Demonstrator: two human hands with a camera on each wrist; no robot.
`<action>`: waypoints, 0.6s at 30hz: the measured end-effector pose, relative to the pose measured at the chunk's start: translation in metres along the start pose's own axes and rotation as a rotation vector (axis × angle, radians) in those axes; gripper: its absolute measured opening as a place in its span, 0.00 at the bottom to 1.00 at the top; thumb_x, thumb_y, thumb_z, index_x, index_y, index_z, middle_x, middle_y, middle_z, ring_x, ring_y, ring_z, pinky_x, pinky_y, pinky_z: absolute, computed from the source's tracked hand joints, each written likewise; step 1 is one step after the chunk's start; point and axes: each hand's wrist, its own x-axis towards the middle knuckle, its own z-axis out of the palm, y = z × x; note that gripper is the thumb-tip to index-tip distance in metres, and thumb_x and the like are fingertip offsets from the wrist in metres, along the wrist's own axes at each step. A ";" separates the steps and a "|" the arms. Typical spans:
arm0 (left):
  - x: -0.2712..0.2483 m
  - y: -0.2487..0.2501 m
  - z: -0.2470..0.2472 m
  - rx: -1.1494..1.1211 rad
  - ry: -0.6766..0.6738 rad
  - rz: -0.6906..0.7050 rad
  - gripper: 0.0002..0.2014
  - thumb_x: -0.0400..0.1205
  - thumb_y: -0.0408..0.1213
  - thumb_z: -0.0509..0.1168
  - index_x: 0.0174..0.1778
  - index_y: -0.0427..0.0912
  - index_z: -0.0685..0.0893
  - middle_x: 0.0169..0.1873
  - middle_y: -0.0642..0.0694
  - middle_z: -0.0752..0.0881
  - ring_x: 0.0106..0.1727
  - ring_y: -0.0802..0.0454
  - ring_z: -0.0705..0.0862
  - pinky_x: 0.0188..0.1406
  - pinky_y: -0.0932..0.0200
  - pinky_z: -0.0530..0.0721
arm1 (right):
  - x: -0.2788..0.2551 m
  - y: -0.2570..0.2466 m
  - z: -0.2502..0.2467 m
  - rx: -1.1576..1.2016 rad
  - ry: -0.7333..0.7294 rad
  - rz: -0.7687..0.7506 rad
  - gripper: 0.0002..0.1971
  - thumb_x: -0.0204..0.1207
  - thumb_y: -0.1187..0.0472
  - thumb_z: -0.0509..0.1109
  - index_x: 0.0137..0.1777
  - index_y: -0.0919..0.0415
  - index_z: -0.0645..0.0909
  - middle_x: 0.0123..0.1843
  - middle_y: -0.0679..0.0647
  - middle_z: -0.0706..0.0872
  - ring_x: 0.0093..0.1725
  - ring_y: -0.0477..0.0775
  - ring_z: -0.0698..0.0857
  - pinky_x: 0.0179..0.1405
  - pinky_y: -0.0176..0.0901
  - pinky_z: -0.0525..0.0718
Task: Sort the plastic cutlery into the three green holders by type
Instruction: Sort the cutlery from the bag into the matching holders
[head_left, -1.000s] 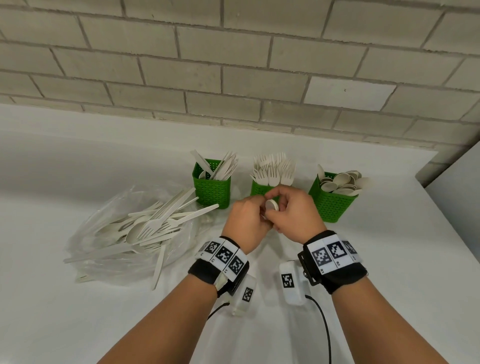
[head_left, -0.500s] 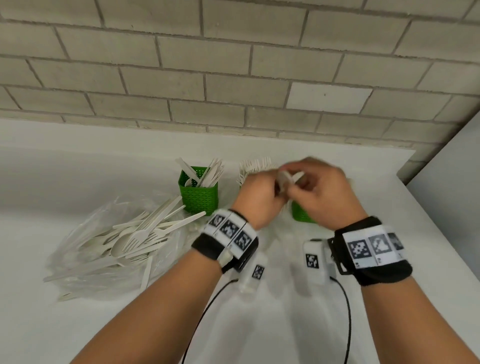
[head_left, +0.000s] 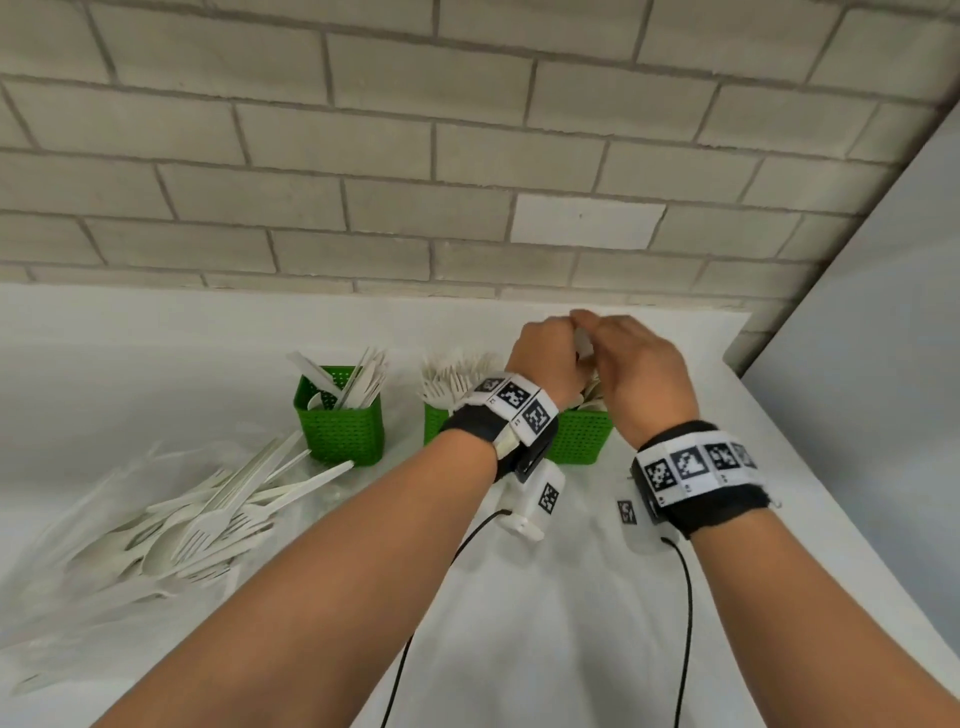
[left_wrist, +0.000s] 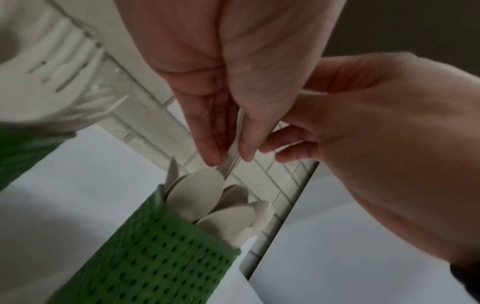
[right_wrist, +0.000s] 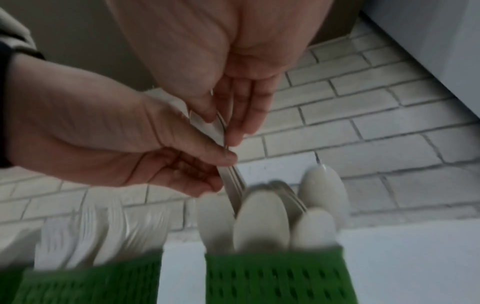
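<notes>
Now, from the head camera, both hands meet above the right-hand green holder (head_left: 579, 437), left hand (head_left: 545, 358) against right hand (head_left: 639, 364). Left wrist view: left fingers (left_wrist: 207, 135) pinch a spoon handle (left_wrist: 235, 148) just over the spoons (left_wrist: 197, 189) in the holder. Right wrist view: right fingers (right_wrist: 246, 109) pinch the same handle higher up; fork holder (right_wrist: 85, 283) alongside.

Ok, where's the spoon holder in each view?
Head: spoon holder mid-right, mostly hidden behind both wrists.
Left wrist: bottom centre, spoon bowls sticking out.
Right wrist: bottom right of centre.
Shared landmark: brick wall behind it.
</notes>
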 end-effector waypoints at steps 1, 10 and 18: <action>0.000 -0.005 0.006 0.003 -0.030 -0.019 0.06 0.78 0.33 0.67 0.46 0.34 0.84 0.45 0.36 0.89 0.49 0.38 0.87 0.44 0.53 0.83 | -0.005 0.003 0.007 -0.061 -0.054 0.025 0.24 0.74 0.67 0.59 0.70 0.60 0.80 0.55 0.60 0.89 0.51 0.65 0.86 0.51 0.54 0.83; -0.076 -0.037 -0.049 -0.460 0.078 -0.173 0.22 0.77 0.36 0.75 0.65 0.39 0.79 0.54 0.45 0.84 0.53 0.50 0.84 0.60 0.54 0.83 | -0.015 0.001 0.035 -0.221 -0.227 0.261 0.27 0.77 0.52 0.50 0.72 0.57 0.77 0.73 0.59 0.79 0.77 0.66 0.69 0.74 0.65 0.61; -0.211 -0.135 -0.183 -0.110 0.351 -0.371 0.07 0.75 0.36 0.76 0.40 0.51 0.84 0.41 0.53 0.87 0.45 0.56 0.86 0.51 0.58 0.83 | -0.014 -0.170 0.066 0.395 -0.451 -0.187 0.19 0.76 0.62 0.69 0.67 0.60 0.80 0.63 0.57 0.83 0.63 0.57 0.80 0.62 0.43 0.74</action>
